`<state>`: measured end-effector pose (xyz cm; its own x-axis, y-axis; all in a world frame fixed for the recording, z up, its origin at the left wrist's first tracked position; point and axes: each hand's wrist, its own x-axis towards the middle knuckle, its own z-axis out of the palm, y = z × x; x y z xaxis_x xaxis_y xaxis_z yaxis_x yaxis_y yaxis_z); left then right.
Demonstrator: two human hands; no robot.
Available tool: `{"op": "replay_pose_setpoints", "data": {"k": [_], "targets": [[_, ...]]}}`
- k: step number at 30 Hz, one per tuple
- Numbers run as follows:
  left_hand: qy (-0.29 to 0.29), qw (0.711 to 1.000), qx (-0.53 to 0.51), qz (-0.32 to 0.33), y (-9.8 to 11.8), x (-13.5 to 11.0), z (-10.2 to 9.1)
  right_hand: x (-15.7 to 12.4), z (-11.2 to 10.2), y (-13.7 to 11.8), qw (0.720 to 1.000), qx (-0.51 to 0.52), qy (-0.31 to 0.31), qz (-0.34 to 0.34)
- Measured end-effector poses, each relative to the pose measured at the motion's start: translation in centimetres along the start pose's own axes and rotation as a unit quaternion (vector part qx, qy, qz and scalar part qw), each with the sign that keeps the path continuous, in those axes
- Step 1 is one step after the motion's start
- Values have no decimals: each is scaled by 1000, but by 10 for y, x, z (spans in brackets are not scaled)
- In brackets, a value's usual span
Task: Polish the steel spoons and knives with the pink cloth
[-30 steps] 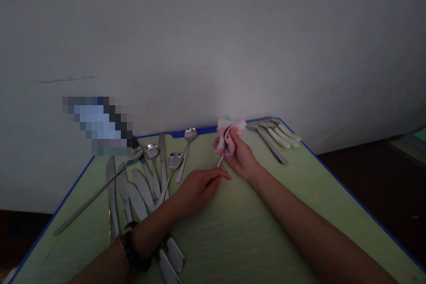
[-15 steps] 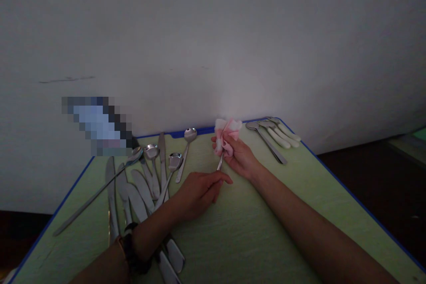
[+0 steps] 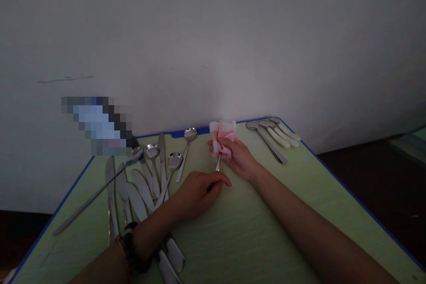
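Snugly, my right grip (image 3: 240, 156) is closed on a pink-and-white cloth (image 3: 223, 136) wrapped around a metal utensil (image 3: 218, 163).
My left grip (image 3: 199, 191), fingers curled in, has the utensil's lower end, just nearer me; its far end is hidden inside the cloth. Left of my grips, spoons (image 3: 175, 160) and knives (image 3: 137, 199) overlap on the green table (image 3: 246, 230); right of them lie white-handled cutlery (image 3: 278, 137) and another spoon (image 3: 268, 143).

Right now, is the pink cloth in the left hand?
No, the right hand grips the cloth, while the left hand holds the utensil that sticks out below it.
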<state>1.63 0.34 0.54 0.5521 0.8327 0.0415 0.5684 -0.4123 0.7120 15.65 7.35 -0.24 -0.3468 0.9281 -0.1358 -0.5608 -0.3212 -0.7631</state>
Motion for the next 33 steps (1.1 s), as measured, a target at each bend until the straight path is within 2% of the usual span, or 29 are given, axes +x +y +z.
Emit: {"op": "replay_pose_setpoints", "data": {"k": [7,12,16,23,33], "targets": [[16,1000,2,11,-3,1,2,4,-3,-4,997,74,-9,17],[8,1000,-15,2,-3,1,2,6,-3,-8,994,108,-10,1],[-2,1000,-23,4,-2,0,2,5,-3,-7,996,84,5,2],[-8,1000,10,6,-1,0,3,2,-2,-3,999,11,-30,16],[-3,1000,12,10,0,1,2,3,-2,-2,999,5,-29,18]]}}
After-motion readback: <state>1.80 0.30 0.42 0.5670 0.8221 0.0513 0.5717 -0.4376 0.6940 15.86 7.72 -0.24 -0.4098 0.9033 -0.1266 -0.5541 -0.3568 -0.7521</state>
